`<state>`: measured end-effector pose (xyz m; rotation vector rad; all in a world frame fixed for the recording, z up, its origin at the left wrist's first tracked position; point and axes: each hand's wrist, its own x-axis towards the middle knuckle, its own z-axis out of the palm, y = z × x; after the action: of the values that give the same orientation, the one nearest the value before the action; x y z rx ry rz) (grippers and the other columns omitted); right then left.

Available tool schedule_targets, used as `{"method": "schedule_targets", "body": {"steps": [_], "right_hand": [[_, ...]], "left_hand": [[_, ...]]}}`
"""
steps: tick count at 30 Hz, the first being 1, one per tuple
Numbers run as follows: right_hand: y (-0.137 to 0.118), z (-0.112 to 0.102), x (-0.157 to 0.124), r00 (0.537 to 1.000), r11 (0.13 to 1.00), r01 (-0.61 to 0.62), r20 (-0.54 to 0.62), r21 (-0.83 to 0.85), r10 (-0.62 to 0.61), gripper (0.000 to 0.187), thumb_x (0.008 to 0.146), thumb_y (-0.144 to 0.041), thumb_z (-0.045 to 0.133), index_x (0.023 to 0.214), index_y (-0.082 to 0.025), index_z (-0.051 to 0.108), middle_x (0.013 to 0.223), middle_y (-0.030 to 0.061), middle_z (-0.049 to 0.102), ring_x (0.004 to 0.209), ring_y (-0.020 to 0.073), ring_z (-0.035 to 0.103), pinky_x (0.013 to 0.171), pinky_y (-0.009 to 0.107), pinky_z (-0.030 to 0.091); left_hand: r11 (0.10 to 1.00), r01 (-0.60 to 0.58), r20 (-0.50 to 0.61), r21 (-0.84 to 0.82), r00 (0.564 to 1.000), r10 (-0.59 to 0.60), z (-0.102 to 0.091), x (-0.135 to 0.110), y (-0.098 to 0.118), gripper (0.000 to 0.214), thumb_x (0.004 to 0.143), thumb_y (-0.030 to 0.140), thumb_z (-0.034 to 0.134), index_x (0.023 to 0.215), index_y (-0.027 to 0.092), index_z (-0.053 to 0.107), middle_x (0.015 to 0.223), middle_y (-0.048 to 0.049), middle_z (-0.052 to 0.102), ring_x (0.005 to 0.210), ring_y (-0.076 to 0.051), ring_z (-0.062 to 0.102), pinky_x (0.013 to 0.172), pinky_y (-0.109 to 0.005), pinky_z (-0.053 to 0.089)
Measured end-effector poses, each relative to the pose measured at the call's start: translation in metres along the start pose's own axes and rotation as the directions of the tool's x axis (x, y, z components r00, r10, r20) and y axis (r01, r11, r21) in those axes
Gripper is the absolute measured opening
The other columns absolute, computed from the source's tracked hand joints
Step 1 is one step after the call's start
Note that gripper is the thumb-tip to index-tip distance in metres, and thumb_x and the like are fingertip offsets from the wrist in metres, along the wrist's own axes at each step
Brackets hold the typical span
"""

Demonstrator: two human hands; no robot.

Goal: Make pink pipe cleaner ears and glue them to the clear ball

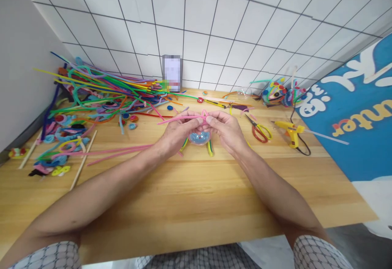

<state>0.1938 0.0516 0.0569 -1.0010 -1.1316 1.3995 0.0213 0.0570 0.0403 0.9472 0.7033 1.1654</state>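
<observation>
A pink pipe cleaner (175, 118) runs between my two hands, with a bent loop standing up at the fingertips and a straight tail pointing left. My left hand (183, 126) pinches it between thumb and fingers. Close against it, my right hand (224, 128) grips the looped part. Just under my fingers a clear plastic ball (199, 138) rests on the table, its upper part hidden by my hands. Green and yellow pipe cleaner pieces (210, 148) stick out around the ball.
Left on the wooden table (183, 203) lies a heap of coloured pipe cleaners (122, 89). Wooden sticks (84, 158) lie nearer. A phone (172, 73) leans on the tiled wall. Rightward are scissors (260, 132), a yellow glue gun (290, 132) and a decorated ball (275, 92).
</observation>
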Motion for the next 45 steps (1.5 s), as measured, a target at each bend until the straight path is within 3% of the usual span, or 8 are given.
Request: {"method": "schedule_targets", "body": {"steps": [8,18,27,35,38,41,43,45], "right_hand": [[0.002,-0.001,0.001,1.000,1.000,0.004,0.022,-0.002,-0.004,0.046,0.069,-0.056,0.100,0.088,-0.020,0.079,0.081,0.0028,0.080,0.073,0.0157,0.074,0.075,0.030,0.064],[-0.001,0.004,-0.005,0.994,0.992,0.099,0.048,-0.080,-0.095,0.034,0.077,-0.050,0.090,0.089,-0.022,0.074,0.077,-0.0002,0.076,0.070,0.0147,0.067,0.072,0.031,0.058],[0.002,0.012,-0.012,0.969,0.974,0.206,-0.123,-0.097,-0.217,0.033,0.077,-0.048,0.088,0.091,-0.025,0.069,0.083,0.0004,0.074,0.075,0.0176,0.066,0.073,0.034,0.059],[0.005,0.010,-0.014,0.971,0.956,0.232,-0.022,-0.178,-0.239,0.034,0.080,-0.051,0.090,0.091,-0.026,0.069,0.087,0.0012,0.075,0.080,0.0198,0.070,0.079,0.037,0.062],[-0.003,-0.004,-0.010,0.899,0.836,0.401,-0.014,-0.374,-0.437,0.023,0.090,-0.046,0.084,0.098,-0.027,0.073,0.100,0.0046,0.076,0.093,0.0231,0.072,0.087,0.040,0.061],[-0.013,-0.020,-0.006,0.742,0.540,0.588,0.137,-0.602,-0.656,0.011,0.100,-0.037,0.072,0.105,-0.029,0.078,0.113,0.0079,0.077,0.114,0.0282,0.070,0.105,0.050,0.056],[-0.017,-0.027,-0.003,0.677,0.380,0.641,0.259,-0.666,-0.689,0.014,0.104,-0.033,0.066,0.108,-0.031,0.080,0.120,0.0086,0.077,0.120,0.0298,0.069,0.111,0.054,0.053],[-0.018,-0.032,0.000,0.649,0.284,0.661,0.338,-0.695,-0.682,0.018,0.106,-0.031,0.064,0.111,-0.032,0.081,0.131,0.0094,0.075,0.121,0.0298,0.069,0.106,0.055,0.055]], "left_hand": [[0.999,0.016,0.044,-0.042,0.999,-0.014,0.004,-0.001,0.006,0.034,0.076,0.045,0.095,0.077,0.014,0.081,0.077,-0.0076,0.077,0.073,-0.017,0.069,0.074,-0.029,0.059],[0.965,0.239,0.161,-0.107,0.962,-0.221,-0.006,0.007,0.008,0.043,0.067,0.049,0.104,0.080,0.014,0.082,0.078,-0.0090,0.077,0.067,-0.015,0.068,0.056,-0.023,0.050],[0.996,0.063,0.055,-0.069,0.997,-0.059,0.008,-0.005,0.010,0.043,0.064,0.043,0.106,0.089,0.017,0.081,0.077,-0.0017,0.074,0.062,-0.011,0.062,0.058,-0.023,0.048],[0.999,0.007,0.008,-0.052,1.000,-0.007,0.008,-0.006,0.008,0.044,0.067,0.052,0.102,0.079,0.017,0.080,0.065,0.0005,0.062,0.059,-0.009,0.050,0.056,-0.023,0.037],[1.000,-0.001,-0.008,0.016,1.000,0.002,0.006,-0.006,0.009,0.042,0.068,0.052,0.100,0.073,0.017,0.076,0.064,0.0001,0.062,0.057,-0.010,0.050,0.056,-0.024,0.037],[0.997,0.019,0.022,0.079,1.000,-0.021,0.006,-0.007,0.009,0.041,0.071,0.053,0.097,0.073,0.017,0.077,0.063,0.0000,0.062,0.056,-0.010,0.048,0.055,-0.024,0.035],[0.994,0.039,0.060,0.098,0.997,-0.045,0.007,-0.008,0.008,0.042,0.070,0.055,0.097,0.074,0.017,0.078,0.062,-0.0004,0.062,0.056,-0.011,0.049,0.055,-0.025,0.035],[0.993,0.056,0.092,0.107,0.994,-0.066,0.008,-0.008,0.007,0.045,0.068,0.057,0.097,0.076,0.017,0.079,0.061,-0.0007,0.063,0.056,-0.011,0.050,0.055,-0.025,0.035]]}}
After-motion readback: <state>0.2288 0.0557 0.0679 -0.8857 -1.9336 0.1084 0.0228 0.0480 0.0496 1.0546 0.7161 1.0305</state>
